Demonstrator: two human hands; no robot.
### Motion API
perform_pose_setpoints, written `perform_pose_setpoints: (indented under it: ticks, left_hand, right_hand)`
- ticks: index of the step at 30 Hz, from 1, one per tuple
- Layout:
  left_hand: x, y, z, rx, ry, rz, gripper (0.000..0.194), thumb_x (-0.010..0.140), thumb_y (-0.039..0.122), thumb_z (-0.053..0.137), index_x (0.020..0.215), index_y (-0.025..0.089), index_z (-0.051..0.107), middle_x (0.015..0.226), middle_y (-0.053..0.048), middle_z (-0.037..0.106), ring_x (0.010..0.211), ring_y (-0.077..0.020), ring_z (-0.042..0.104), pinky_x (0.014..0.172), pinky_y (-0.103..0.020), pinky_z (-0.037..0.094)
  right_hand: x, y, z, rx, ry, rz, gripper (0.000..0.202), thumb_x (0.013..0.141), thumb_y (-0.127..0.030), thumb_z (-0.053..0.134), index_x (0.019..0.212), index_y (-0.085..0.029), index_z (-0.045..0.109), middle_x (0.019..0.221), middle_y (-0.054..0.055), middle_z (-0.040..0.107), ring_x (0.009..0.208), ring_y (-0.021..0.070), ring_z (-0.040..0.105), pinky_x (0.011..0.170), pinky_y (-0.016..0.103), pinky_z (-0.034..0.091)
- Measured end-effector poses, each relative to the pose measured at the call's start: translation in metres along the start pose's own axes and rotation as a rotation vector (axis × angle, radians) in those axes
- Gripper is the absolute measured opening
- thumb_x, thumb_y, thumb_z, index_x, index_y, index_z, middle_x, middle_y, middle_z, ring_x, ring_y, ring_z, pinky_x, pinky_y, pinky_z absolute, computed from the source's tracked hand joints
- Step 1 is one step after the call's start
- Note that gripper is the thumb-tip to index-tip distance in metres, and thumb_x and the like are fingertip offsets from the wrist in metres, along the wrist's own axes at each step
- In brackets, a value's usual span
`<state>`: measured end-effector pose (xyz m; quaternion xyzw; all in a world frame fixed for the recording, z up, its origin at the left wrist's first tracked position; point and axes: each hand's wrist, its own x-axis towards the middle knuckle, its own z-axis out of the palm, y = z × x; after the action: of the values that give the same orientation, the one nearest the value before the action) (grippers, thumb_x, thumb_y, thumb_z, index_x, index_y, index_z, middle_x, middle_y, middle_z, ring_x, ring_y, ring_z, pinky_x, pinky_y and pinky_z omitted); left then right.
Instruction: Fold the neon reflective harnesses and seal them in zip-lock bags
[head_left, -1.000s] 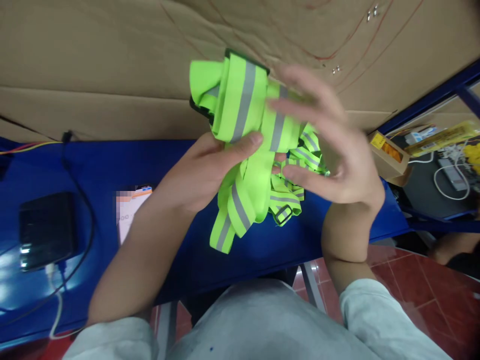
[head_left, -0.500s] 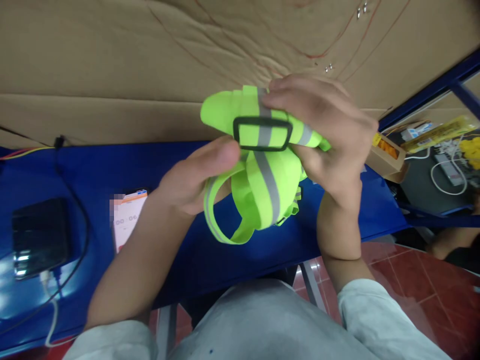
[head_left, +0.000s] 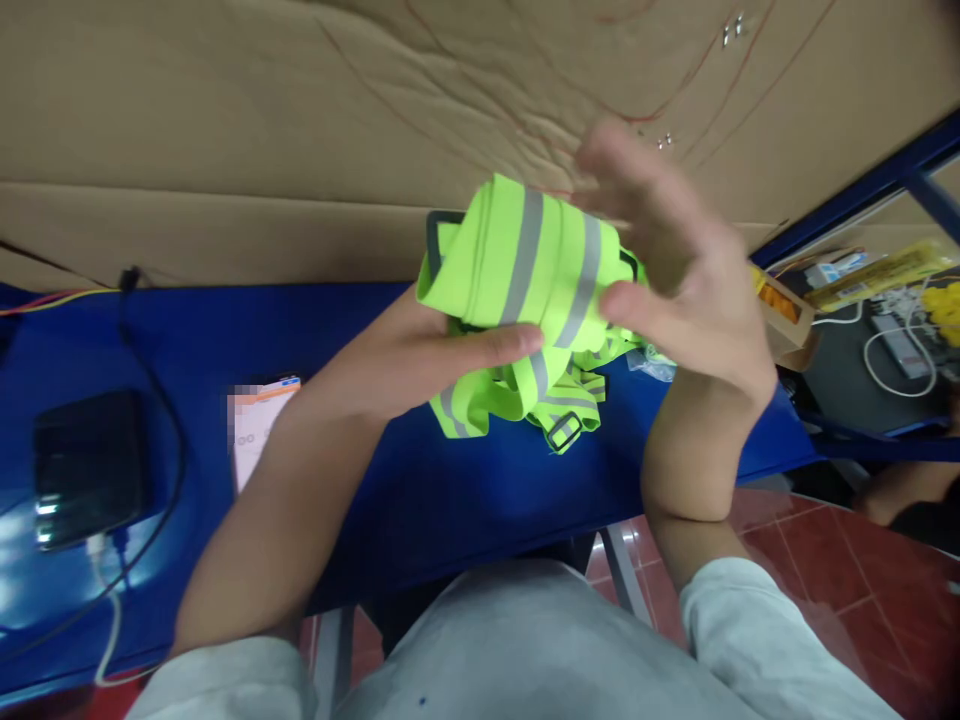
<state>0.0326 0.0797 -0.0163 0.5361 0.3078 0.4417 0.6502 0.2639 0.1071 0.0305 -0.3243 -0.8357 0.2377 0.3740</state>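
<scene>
Near the left end of the blue surface point(head_left: 465, 520) I see a black box point(head_left: 88, 470) with a white cable point(head_left: 116, 630) running from its near side toward the near edge; that far out, I'd say it is parked clear of the hands. Next a phone point(head_left: 259, 425) lies about midway between the far and near edges, partly behind the left forearm (a patch of it is pixelated, so I can't read its screen). The left hand point(head_left: 435, 360) I have clamped on the neon-green strap bundle point(head_left: 529, 260), held up off the surface and, in my view, across its far edge. The thumb lies over the front and most of the fingers are hidden behind, a grip that I judge pins the layers so they don't spring apart. A black buckle point(head_left: 432, 245) juts from the bundle's left end, and uncaught loops hang below. Beneath, right of the surface's middle, loose straps point(head_left: 574, 402) lie heaped, handily close to both hands. The right hand point(head_left: 694, 285) stands open, fingers raised and blurred, its thumb at the bundle's right end; whether it presses I cannot tell, so the left appears to bear the load. Below it sits some clear plastic point(head_left: 651, 365), and beyond the far right corner a cardboard box point(head_left: 795, 345), probably out there to leave working room.
</scene>
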Motion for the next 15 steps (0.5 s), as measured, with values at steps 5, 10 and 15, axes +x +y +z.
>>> perform_pose_setpoints:
  ticks: [5,10,15]
  left_hand:
    - [0.005,-0.007,0.001,0.144,-0.069,0.037,0.042,0.077,0.033,0.090,0.116,0.024,0.079,0.116,-0.003,0.080,0.117,-0.0319,0.074,0.098,-0.041,0.063]
    - [0.015,-0.026,0.002,-0.011,-0.108,0.001,0.053,0.072,0.040,0.095,0.118,0.020,0.078,0.116,-0.008,0.081,0.123,-0.0361,0.072,0.100,-0.045,0.062]
    - [0.015,-0.029,0.009,-0.107,-0.250,-0.126,0.045,0.079,0.041,0.091,0.117,0.019,0.080,0.118,-0.011,0.081,0.114,-0.0346,0.077,0.098,-0.046,0.064]
  right_hand:
    - [0.006,0.003,0.020,0.160,0.069,0.171,0.039,0.080,-0.050,0.088,0.104,-0.021,0.076,0.095,-0.002,0.076,0.093,0.0208,0.074,0.087,0.036,0.064]
    - [0.007,0.011,0.024,0.503,0.181,0.214,0.025,0.082,-0.043,0.086,0.101,-0.031,0.076,0.087,-0.003,0.076,0.071,0.0180,0.070,0.061,0.031,0.059]
    - [0.007,0.003,0.026,0.351,0.288,0.200,0.027,0.081,-0.045,0.087,0.099,-0.030,0.075,0.092,-0.002,0.075,0.077,0.0202,0.070,0.063,0.033,0.056]
